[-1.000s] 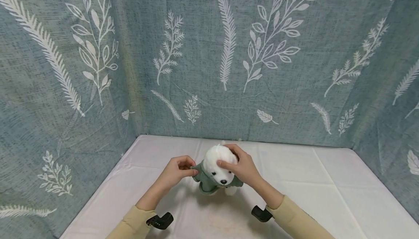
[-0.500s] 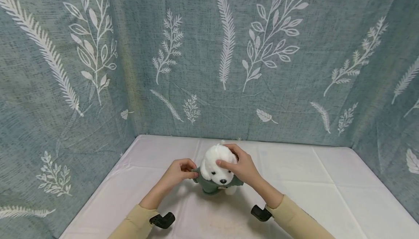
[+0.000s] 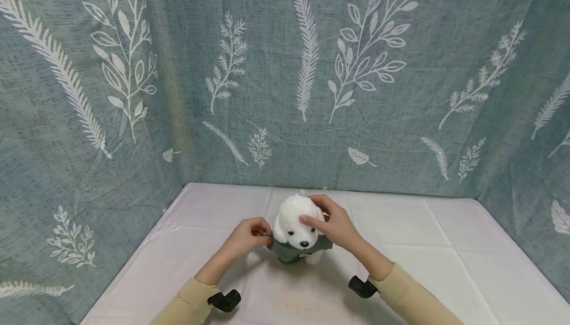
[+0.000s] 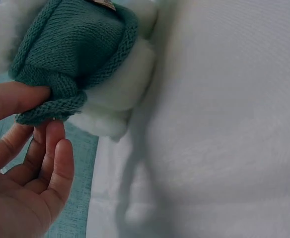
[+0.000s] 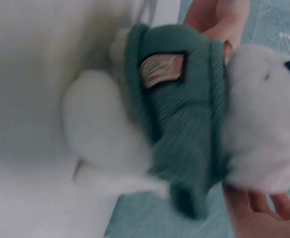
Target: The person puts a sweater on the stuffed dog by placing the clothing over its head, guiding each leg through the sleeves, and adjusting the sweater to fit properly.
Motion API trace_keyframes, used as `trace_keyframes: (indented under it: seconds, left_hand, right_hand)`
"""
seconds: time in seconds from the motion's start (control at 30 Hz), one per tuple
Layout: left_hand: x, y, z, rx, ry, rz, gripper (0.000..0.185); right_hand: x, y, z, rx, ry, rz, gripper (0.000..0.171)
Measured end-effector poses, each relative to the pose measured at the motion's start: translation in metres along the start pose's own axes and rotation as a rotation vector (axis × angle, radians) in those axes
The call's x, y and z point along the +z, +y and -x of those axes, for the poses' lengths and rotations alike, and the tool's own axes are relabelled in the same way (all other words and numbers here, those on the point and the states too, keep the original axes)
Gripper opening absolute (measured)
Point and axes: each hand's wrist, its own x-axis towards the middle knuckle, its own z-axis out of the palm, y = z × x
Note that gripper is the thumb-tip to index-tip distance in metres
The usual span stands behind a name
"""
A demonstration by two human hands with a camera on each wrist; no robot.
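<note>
A white plush dog (image 3: 297,222) stands on the white tablecloth (image 3: 436,260), wearing a green knitted sweater (image 3: 291,251). My left hand (image 3: 249,236) pinches the sweater's rolled edge (image 4: 45,106) at the toy's left side between thumb and fingers. My right hand (image 3: 334,223) grips the toy's head, thumb across its face and fingers behind it. In the right wrist view the sweater (image 5: 184,114) shows a small sewn label (image 5: 161,69), and the head (image 5: 264,119) rests against my fingers (image 5: 254,213).
Blue-grey curtains with white leaf prints (image 3: 285,77) close in the table at the back and both sides. Black wrist camera mounts (image 3: 224,299) sit under both of my sleeves.
The toy has turned more upright and the sweater has slid lower round its neck. My left hand has moved in closer to the toy; my right hand still holds the head.
</note>
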Motion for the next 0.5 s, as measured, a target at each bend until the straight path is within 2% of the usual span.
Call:
trace_keyframes:
  seconds: [0.07, 0.13, 0.2, 0.27, 0.33, 0.4, 0.5]
  left_hand:
    - [-0.002, 0.001, 0.0, 0.006, 0.006, 0.004, 0.019]
    - [-0.006, 0.0, 0.0, 0.01, 0.008, 0.021, 0.025]
    - [-0.009, -0.001, 0.0, 0.017, 0.002, 0.045, 0.031]
    - [-0.012, -0.003, 0.001, 0.017, -0.014, 0.077, 0.036]
    - [-0.013, -0.005, 0.001, 0.022, -0.037, 0.099, 0.039]
    - [-0.013, -0.007, 0.001, 0.027, -0.053, 0.107, 0.039]
    - [-0.012, -0.007, 0.0, 0.039, -0.078, 0.115, 0.039]
  right_hand:
    - [-0.006, 0.005, 0.002, 0.005, 0.026, -0.043, 0.043]
    - [-0.012, 0.01, 0.006, 0.047, 0.091, -0.052, 0.041]
    - [-0.017, 0.015, 0.012, 0.13, 0.165, -0.044, 0.042]
    - [-0.021, 0.022, 0.018, 0.24, 0.2, -0.008, 0.044]
    - [-0.023, 0.027, 0.023, 0.36, 0.156, 0.027, 0.047]
    - [-0.023, 0.031, 0.028, 0.445, 0.054, 0.025, 0.049]
    - [-0.023, 0.033, 0.032, 0.479, -0.071, -0.014, 0.047]
